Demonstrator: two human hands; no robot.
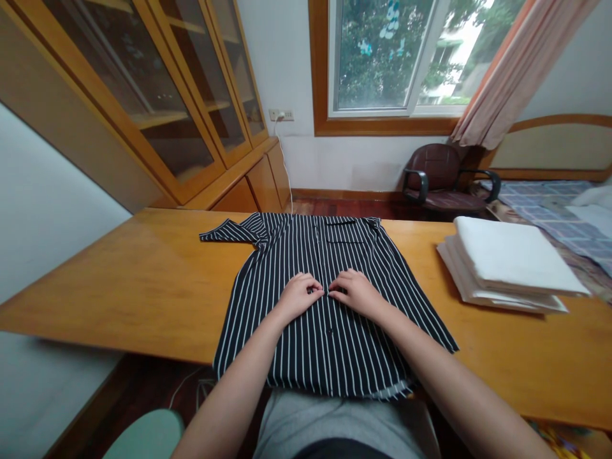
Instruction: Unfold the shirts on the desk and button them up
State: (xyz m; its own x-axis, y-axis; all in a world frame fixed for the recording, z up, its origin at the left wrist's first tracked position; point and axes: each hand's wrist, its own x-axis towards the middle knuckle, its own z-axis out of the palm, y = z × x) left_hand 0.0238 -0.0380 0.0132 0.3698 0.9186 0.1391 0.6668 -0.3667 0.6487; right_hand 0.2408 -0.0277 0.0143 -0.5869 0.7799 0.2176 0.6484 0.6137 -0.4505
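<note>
A black shirt (296,255) with white stripes lies spread front up on the table, its hem at the near edge. One short sleeve (229,231) reaches out to the left; the other sleeve is not visible. At the middle of the front, my left hand (301,294) pinches the button placket with thumb and fingers. My right hand (352,291) faces it closely and pinches the placket from the other side. Between the fingertips, any button is too small to make out. Below the hands a dark button (329,331) shows on the placket.
The wooden table (157,280) extends to both sides. A stack of white folded sheets or boards (516,255) stands on its right part. Behind are a glass-door cabinet (191,83), a brown armchair (435,175) and a bed (559,204). A pale green stool (146,437) is at lower left.
</note>
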